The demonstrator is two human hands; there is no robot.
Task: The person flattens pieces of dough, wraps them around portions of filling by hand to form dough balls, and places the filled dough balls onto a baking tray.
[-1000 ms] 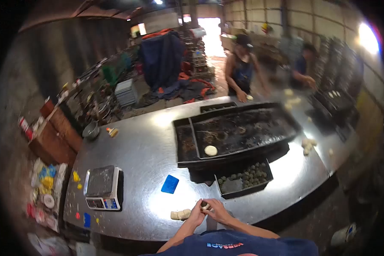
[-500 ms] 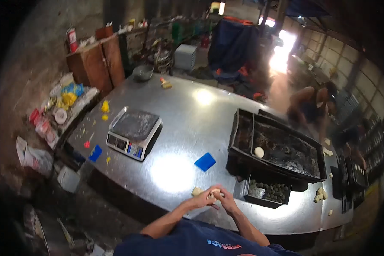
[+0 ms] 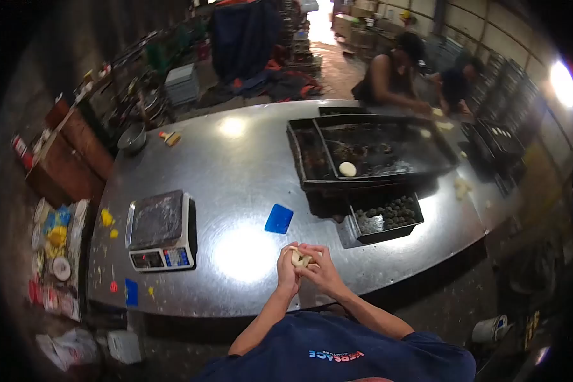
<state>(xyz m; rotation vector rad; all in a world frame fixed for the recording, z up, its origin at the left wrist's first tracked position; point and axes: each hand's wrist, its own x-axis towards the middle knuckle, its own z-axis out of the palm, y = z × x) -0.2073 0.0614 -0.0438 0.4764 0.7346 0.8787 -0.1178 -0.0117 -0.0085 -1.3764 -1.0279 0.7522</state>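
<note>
Both my hands are close together over the near edge of the metal table [image 3: 235,191]. My left hand [image 3: 287,270] cups a pale piece of dough [image 3: 300,259] from the left side. On its other side, my right hand [image 3: 321,270] has its fingers curled around the same dough, which looks hollowed or folded in the middle. Just beyond my hands lies a flat blue scraper [image 3: 279,218]. A metal tin of dark round balls [image 3: 393,215] stands to the right. Behind it, a pale dough disc [image 3: 347,169] rests in a large dark baking tray [image 3: 388,151].
A digital scale [image 3: 159,229] sits on the left, with a second blue scraper [image 3: 131,292] near the edge. A brush [image 3: 170,138] and metal bowl [image 3: 132,139] are at the far left corner. Across the table a person [image 3: 391,76] leans over dough pieces; another person [image 3: 457,83] is behind.
My view has swung to the right. My hands still hold the dough, now turned more upright, with its hollowed middle showing. Another dough disc shows in the large tray near the co-worker's hand.
</note>
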